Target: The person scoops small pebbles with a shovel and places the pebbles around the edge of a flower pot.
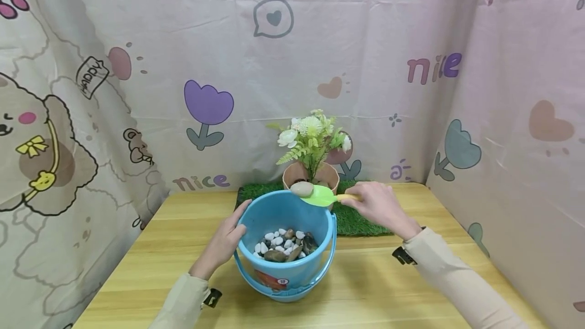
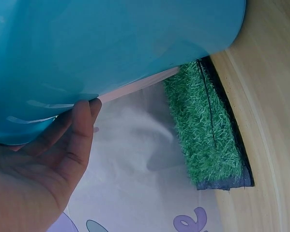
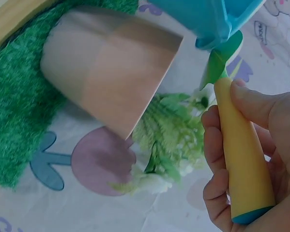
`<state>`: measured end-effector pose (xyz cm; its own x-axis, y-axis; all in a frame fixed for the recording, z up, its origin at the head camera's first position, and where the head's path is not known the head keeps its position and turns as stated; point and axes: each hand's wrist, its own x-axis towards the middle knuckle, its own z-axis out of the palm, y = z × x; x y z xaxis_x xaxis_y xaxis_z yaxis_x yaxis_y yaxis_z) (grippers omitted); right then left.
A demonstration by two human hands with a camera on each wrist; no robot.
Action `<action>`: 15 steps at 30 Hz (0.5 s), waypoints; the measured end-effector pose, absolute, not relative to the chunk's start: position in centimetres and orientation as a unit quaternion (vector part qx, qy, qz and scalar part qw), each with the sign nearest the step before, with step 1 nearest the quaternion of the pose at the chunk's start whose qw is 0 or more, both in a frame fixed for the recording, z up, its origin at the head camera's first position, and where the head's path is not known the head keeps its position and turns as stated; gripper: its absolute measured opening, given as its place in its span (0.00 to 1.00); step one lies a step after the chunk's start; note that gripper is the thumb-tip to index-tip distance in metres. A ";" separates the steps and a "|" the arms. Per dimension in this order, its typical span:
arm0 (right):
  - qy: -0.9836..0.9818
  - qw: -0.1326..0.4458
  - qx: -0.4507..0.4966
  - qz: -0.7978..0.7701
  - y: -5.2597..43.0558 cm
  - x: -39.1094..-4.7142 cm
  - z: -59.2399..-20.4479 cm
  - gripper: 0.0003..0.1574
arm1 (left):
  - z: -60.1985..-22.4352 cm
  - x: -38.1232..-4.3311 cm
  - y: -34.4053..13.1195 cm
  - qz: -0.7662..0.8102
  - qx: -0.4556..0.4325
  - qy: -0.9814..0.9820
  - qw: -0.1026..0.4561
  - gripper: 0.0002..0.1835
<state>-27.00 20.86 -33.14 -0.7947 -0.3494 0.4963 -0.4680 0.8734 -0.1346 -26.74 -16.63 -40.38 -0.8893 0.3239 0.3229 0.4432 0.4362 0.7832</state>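
One green-and-yellow plastic trowel (image 1: 322, 197), its long axis running left to right, points its blade left over the far right rim of one round light-blue plastic bucket (image 1: 299, 270), with one smooth oval beige stone (image 1: 302, 189) on the tip. The right grip (image 1: 378, 207) is wrapped round the yellow handle (image 3: 244, 154), while the left grip (image 1: 226, 237) pinches the bucket's left rim; the overlapping white and brown pebbles (image 1: 277, 241) inside cannot be counted. Farther off on the pale wooden desk (image 1: 375, 283), one peach flowerpot (image 3: 125, 63) stands on one green artificial-grass mat (image 1: 361, 222).

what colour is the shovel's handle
The handle is yellow, its end teal; clearest in the right wrist view.
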 end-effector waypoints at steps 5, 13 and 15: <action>-0.945 0.232 0.199 0.117 22.1 -27.6 -32.9 0.15 | -40.3 -26.7 -16.6 -0.479 -0.224 -0.846 0.064 0.35; -0.959 0.212 0.159 0.100 23.7 -28.7 -32.9 0.20 | -40.3 -26.6 -16.6 -0.476 -0.218 -0.850 0.065 0.35; -0.961 0.211 0.150 0.098 24.0 -28.9 -33.0 0.20 | -40.3 -26.6 -16.6 -0.475 -0.219 -0.850 0.065 0.35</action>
<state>-28.86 24.02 -32.99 -0.8657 -0.2465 0.4356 -0.3292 0.9360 -0.1247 -26.55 -16.56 -40.28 -0.8959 0.3103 0.3179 0.4335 0.4535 0.7787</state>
